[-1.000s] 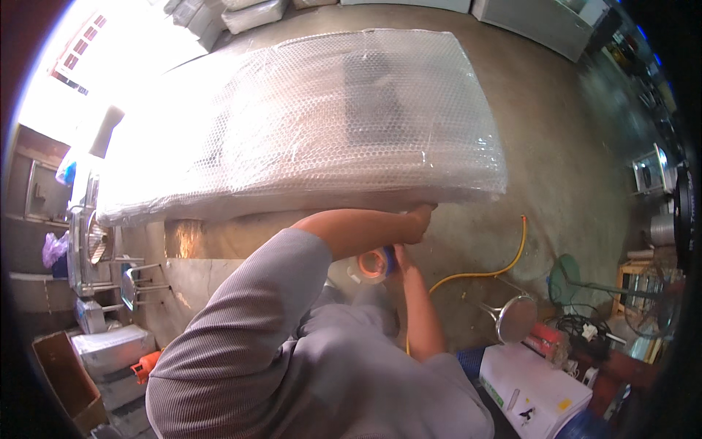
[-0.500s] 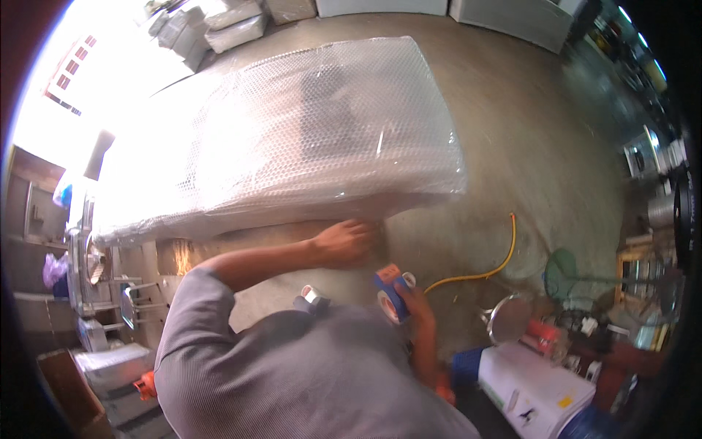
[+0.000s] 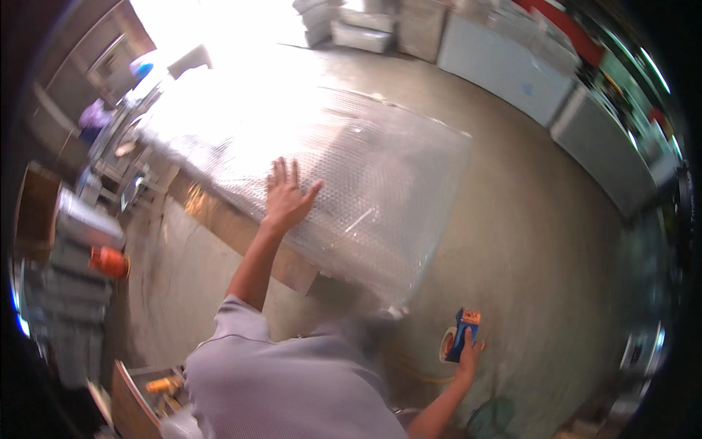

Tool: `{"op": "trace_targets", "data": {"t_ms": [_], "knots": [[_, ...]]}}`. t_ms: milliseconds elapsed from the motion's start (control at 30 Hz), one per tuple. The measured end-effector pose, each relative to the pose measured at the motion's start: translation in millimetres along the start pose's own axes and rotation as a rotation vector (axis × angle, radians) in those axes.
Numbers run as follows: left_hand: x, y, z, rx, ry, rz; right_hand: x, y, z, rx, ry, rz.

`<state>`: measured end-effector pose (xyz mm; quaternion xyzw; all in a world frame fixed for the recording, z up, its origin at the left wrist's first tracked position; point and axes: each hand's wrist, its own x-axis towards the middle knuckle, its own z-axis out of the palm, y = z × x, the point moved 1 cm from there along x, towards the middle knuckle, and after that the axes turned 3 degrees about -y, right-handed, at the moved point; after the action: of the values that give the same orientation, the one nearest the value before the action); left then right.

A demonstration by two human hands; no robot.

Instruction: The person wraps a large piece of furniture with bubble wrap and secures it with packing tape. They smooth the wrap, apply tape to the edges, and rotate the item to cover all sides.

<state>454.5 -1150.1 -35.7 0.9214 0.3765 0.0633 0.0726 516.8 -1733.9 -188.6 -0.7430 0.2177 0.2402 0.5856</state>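
Observation:
A large flat item wrapped in clear bubble wrap [image 3: 395, 175] lies across the view, its far left part washed out by glare. My left hand [image 3: 289, 201] is open on top of it near the close edge, palm down with the fingers spread. Off to the right, apart from the wrapped item, my right hand [image 3: 469, 357] grips a blue tape dispenser [image 3: 460, 338]. The dispenser has an orange end and carries a roll of tape [image 3: 447, 344]. What is inside the bubble wrap cannot be made out clearly.
Brown cardboard [image 3: 292, 272] shows beneath the wrapped item's near edge. An orange gas cylinder [image 3: 108, 262] stands at the left. A box with yellow-handled tools [image 3: 164, 385] is at the lower left. Large white panels [image 3: 504, 69] line the back. A green round object [image 3: 491, 419] sits at the bottom right.
My left hand has gone from beside the wrapped item's near edge onto its top, fingers now spread. The right hand has swung out rightward with the tape dispenser. The view has turned.

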Motion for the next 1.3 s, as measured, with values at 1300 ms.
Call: {"op": "trace_targets", "data": {"t_ms": [1300], "knots": [[111,213,71,0.056,0.078,-1.599,780,-644,307,-0.363,-1.095,0.030]]}}
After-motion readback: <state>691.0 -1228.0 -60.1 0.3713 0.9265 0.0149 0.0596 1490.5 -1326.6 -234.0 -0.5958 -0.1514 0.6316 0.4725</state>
